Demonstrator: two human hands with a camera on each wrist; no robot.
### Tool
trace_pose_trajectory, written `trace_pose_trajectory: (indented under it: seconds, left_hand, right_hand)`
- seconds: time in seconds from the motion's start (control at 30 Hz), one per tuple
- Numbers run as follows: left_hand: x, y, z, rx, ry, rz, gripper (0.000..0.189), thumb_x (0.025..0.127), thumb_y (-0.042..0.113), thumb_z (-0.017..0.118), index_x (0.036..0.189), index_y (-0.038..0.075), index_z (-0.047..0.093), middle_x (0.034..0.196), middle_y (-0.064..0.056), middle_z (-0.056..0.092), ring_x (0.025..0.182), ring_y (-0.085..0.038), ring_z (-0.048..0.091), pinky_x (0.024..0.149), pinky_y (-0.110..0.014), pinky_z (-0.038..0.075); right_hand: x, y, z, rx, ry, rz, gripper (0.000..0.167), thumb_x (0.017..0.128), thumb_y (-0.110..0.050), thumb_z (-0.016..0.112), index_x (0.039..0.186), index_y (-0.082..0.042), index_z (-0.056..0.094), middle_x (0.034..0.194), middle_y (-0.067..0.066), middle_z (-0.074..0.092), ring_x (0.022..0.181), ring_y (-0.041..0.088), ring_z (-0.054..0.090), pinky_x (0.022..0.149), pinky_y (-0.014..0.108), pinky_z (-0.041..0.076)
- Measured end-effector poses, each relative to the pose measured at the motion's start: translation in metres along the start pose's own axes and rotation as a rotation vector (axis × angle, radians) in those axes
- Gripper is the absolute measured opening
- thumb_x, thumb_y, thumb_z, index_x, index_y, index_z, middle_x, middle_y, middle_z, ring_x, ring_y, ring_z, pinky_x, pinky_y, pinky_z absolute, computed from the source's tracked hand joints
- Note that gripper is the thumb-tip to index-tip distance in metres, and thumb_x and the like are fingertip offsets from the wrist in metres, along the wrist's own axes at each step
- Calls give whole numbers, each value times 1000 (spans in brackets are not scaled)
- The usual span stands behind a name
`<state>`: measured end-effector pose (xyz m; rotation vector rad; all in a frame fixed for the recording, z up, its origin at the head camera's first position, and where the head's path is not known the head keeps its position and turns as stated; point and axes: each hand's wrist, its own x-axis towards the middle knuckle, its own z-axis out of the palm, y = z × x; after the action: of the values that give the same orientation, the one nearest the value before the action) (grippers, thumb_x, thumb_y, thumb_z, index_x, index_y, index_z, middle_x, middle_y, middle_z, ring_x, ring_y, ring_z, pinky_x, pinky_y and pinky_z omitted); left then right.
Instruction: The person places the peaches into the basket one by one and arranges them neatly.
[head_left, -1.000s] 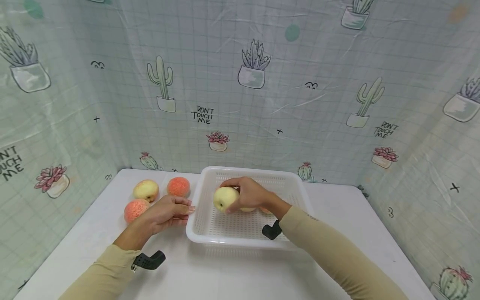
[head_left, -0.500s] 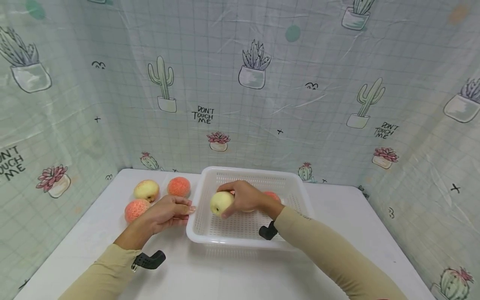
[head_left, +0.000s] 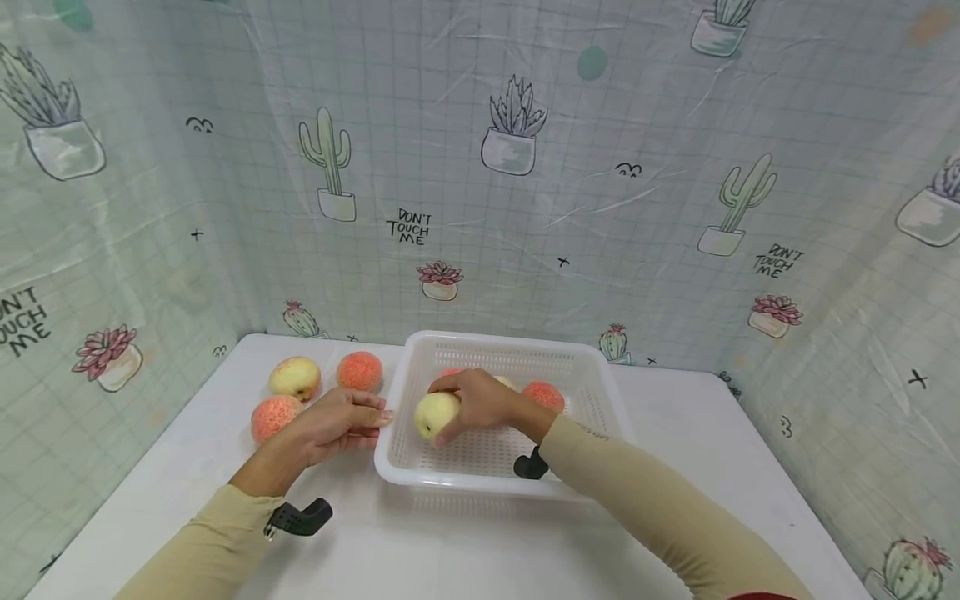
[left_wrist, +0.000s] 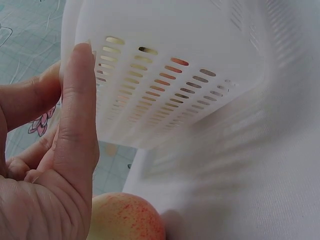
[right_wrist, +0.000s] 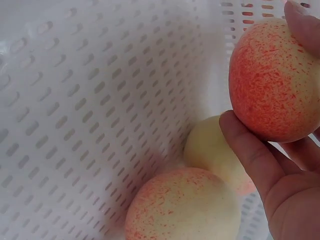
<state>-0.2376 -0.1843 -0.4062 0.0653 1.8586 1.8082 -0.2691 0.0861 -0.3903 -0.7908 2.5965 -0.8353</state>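
A white perforated plastic basket (head_left: 495, 482) stands on the table. My left hand (head_left: 337, 423) pinches its left rim between thumb and fingers. Inside the basket, toward its left end, my right hand (head_left: 480, 402) grips a peach (head_left: 433, 419), pale yellow on the side facing the head camera. The right wrist view shows that same peach's (right_wrist: 272, 82) red-speckled side, with fingers around it. Two more peaches lie below it there, one pale (right_wrist: 212, 147) and one speckled (right_wrist: 185, 207). A red peach (head_left: 543, 397) rests in the basket right of my hand; others behind are partly hidden.
Left of the basket, on the white table (head_left: 405, 550), lie a yellow peach (head_left: 295, 378) and two red ones, one near the rim (head_left: 360, 371) and one by my left wrist. A cactus-print curtain (head_left: 420, 167) encloses the back and sides.
My right hand has moved left and slightly toward me inside the basket with the peach, uncovering more of the peaches behind it. My left hand stays on the rim.
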Motion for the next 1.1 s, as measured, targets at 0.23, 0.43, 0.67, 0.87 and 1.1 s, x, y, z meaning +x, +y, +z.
trace_pose_trajectory:
  seconds: [0.23, 0.43, 0.67, 0.87, 1.1]
  left_hand:
    - [0, 1, 1, 3, -1, -1, 21, 98, 10, 71, 116, -1, 69, 92, -5, 78, 77, -13, 75, 72, -28, 66]
    - [1, 2, 1, 14, 3, -1, 27, 98, 11, 72, 121, -3, 68, 96, -6, 79, 79, -14, 76, 73, -29, 66]
    - [0, 2, 2, 19, 3, -1, 27, 98, 10, 71, 121, -4, 67, 94, -5, 78, 78, -13, 74, 72, -28, 66]
    - [1, 1, 1, 27, 11, -3, 26, 98, 10, 71, 121, -4, 67, 94, -5, 78, 78, -13, 74, 72, -28, 66]
    - [1, 0, 0, 29, 13, -5, 30, 98, 11, 71, 123, -5, 66, 95, -5, 78, 78, -13, 74, 73, -28, 66]
  right_hand:
    - [3, 2, 5, -45, -2, -10, 65, 69, -35, 99, 127, -24, 71, 114, -11, 74, 96, 8, 63, 83, 24, 54]
    - [3, 1, 7, -60, -12, -16, 65, 70, -35, 98, 127, -22, 71, 112, -10, 74, 94, 7, 63, 81, 23, 54]
    - [7, 0, 10, -97, -22, -29, 64, 70, -37, 98, 127, -22, 71, 111, -9, 74, 92, 6, 62, 80, 21, 54]
    - [8, 0, 11, -116, -26, -33, 66, 70, -35, 98, 129, -20, 71, 112, -7, 74, 92, 6, 62, 80, 20, 53]
    - [11, 3, 13, -164, -40, -30, 70, 73, -33, 97, 135, -17, 68, 121, -3, 74, 99, 8, 63, 85, 21, 53]
